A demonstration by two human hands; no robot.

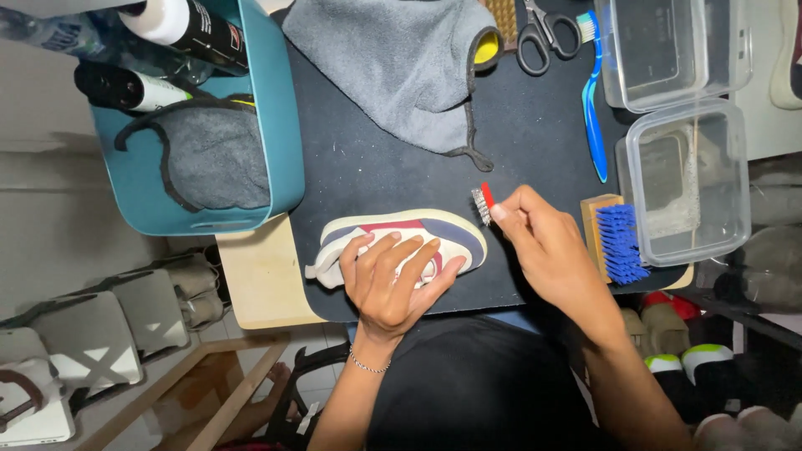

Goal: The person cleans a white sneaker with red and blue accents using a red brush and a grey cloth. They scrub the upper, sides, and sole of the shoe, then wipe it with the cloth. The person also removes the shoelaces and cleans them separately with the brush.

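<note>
The left hand (391, 280) is pressing a white, red and navy sneaker (401, 244) near the front edge of the black surface (535, 125), its grip wrapping it. The right hand (543, 242) is pinching a small red brush (483, 203) at the shoe's toe, with open mat lying behind.

Matt black mat (535, 134) w/ fuzzy grey cloth (401, 67), clear glossy plastic tubs (718, 209), smooth leather-look sneaker (455, 234).

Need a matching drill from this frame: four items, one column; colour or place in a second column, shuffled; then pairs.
1 sneaker
2 small brush
3 scissors
4 scrub brush

A blue bristles, wooden back
B under left hand
C red handle, in right hand
D top of mat, by blue toothbrush

Pairs: 1-B, 2-C, 3-D, 4-A
</note>
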